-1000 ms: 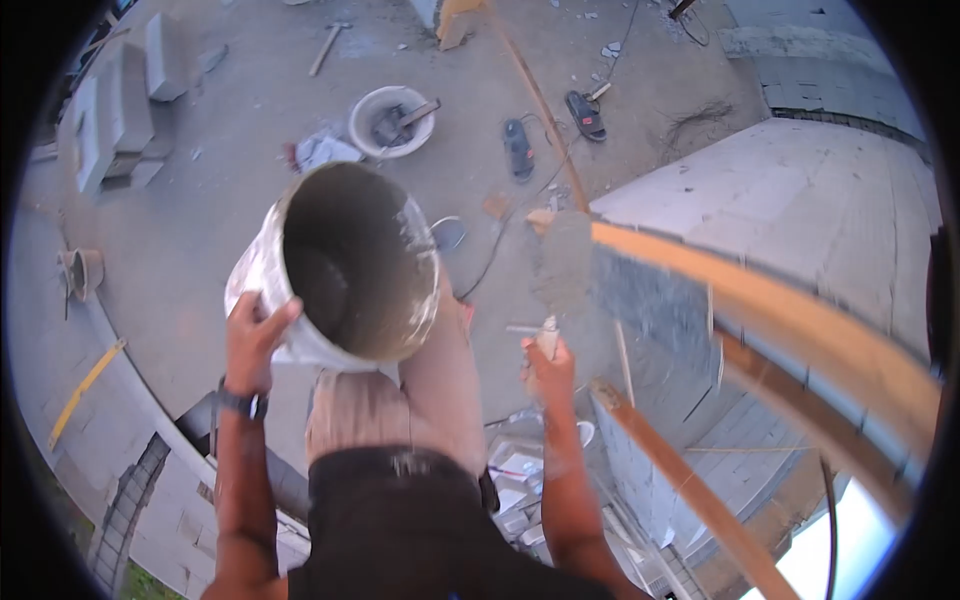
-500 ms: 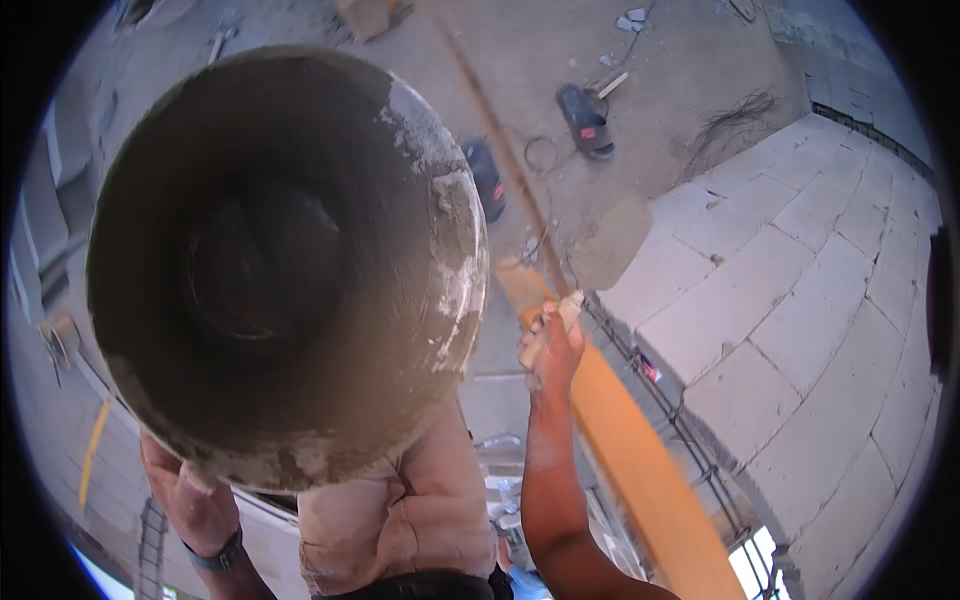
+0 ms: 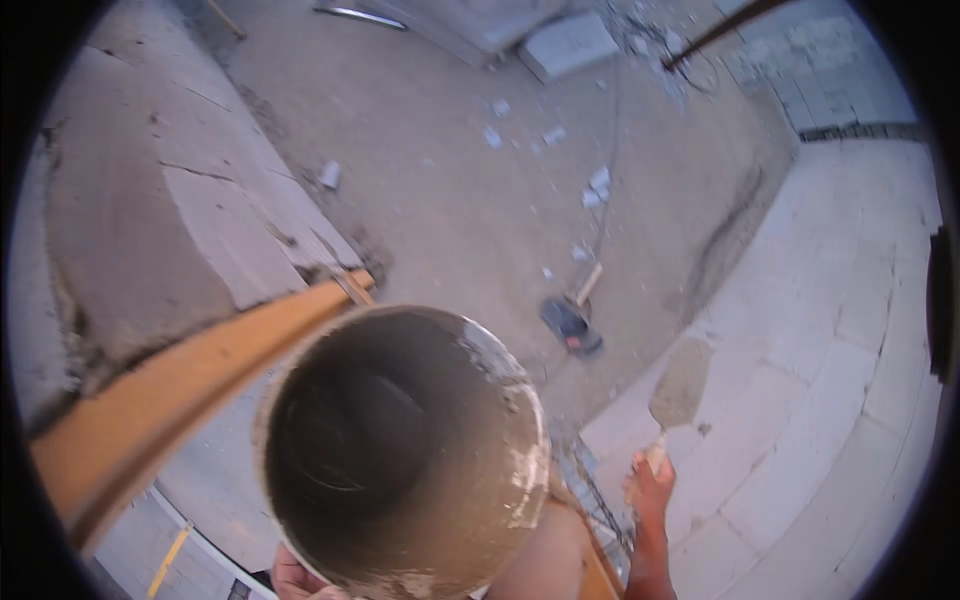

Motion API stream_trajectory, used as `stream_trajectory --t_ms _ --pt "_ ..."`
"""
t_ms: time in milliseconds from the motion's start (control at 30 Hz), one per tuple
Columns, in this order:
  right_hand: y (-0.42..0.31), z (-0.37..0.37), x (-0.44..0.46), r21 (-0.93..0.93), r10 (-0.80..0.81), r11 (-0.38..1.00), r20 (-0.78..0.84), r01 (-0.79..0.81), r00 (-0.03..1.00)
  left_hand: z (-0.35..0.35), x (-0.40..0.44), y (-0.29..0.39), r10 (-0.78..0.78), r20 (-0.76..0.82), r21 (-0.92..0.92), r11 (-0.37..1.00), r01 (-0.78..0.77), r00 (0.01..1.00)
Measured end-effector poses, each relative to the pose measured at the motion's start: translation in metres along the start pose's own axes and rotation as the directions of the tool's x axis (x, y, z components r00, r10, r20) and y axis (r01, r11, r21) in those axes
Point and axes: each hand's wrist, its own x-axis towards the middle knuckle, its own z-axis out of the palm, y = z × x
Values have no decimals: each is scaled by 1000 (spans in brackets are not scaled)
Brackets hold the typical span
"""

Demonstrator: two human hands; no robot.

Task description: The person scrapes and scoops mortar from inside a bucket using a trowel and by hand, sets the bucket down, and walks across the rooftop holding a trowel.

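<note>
A large round bucket (image 3: 480, 450), coated inside with grey mortar, is in the lower middle of the head view. Its rim has pale dried crust on the right side, and its bottom is dark. My left hand (image 3: 297, 578) grips the bucket's near-left edge, with the fingers partly hidden beneath it. To the right of the bucket, my right hand (image 3: 652, 482) is closed around the handle of a trowel (image 3: 682, 385). The trowel's blade is mortar-coloured and points away from me, over the pale block wall (image 3: 800, 400).
An orange beam (image 3: 200, 370) crosses at the left, beside another block wall (image 3: 200, 200). On the dusty floor lie a dark sandal (image 3: 570, 325), broken pale pieces (image 3: 598, 187) and a cable. A pale block (image 3: 568, 45) lies at the far end.
My view has turned, bringing the left wall and an orange beam in at the left. The bucket sits lower and looks smaller. My right hand has moved right with the trowel, over the wall.
</note>
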Motion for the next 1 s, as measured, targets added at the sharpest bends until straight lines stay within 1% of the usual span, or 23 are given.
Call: stream_trajectory --t_ms 33,67,133,167,267,300,333,400,467,500,533,567,600,633,700,733,767,800,833,900,933,967,1000 --pt "-8 -3 -4 -21 -28 999 16 28 999 1 -6 -4 68 33 -53 996 -67 997" --pt "-15 -4 -12 -54 -51 997 31 53 998 -3 -18 -7 130 20 -34 991 -129 991" --pt "-11 -11 -26 -48 -94 994 82 98 992 0 -40 -16 186 41 -76 980 -182 982" --pt "-21 -15 -33 -83 -90 992 87 98 992 -1 -44 -12 193 38 -100 977 -188 981" --pt "-32 -20 -34 -98 -209 970 137 223 968 -11 -50 -27 200 100 -141 973 -185 975" --pt "-39 -20 -34 -111 -242 960 135 257 961 -14 -48 -27 185 110 -117 978 -172 977" --pt "-59 -19 -42 -155 -195 964 129 214 972 -12 -36 -1 83 118 -76 994 -75 990" --pt "-65 -13 -22 -138 -246 954 159 268 956 5 -29 -6 109 102 -150 984 -93 989" --pt "-98 -4 -1 -238 -211 936 211 260 954 34 -23 5 104 8 -141 985 -102 995" --pt "-111 6 16 -258 -198 930 243 261 949 51 -22 18 -21 -58 -142 990 13 998" --pt "-115 15 35 -280 -182 925 271 258 945 64 -19 16 -25 -69 -161 987 14 997" --pt "-99 26 31 -284 -163 926 290 248 943 52 -25 -5 -13 -109 -37 999 9 994" --pt "-98 44 56 -275 -144 932 319 237 937 65 -17 -15 13 -158 94 996 1 987" --pt "-98 68 82 -271 -158 927 345 260 925 77 -9 -31 27 -176 75 997 -14 984" --pt "-92 92 109 -244 -47 957 409 159 911 92 -15 -64 67 -310 128 991 -28 948" --pt "-88 96 115 -248 -23 959 411 136 911 92 -22 -84 57 -320 143 990 -11 946" --pt "-90 107 126 -298 18 946 450 132 893 92 -19 -105 124 -409 183 982 -52 904" --pt "-98 124 135 -344 54 929 488 135 871 94 -11 -95 196 -489 224 970 -94 850" --pt "-104 132 145 -332 42 932 493 143 869 99 -6 -90 208 -489 225 968 -108 847" --pt "-111 136 152 -331 191 943 468 -29 863 109 -5 -66 137 -456 211 976 -42 879" --pt "-115 138 154 -327 187 945 474 -25 861 117 -2 -54 143 -459 211 976 -48 877" --pt "-119 140 156 -400 56 899 510 179 858 130 3 -34 2 -461 4 1000 0 888" --pt "-123 141 160 -455 -71 809 554 373 829 144 8 -15 -134 -430 -204 978 49 893"
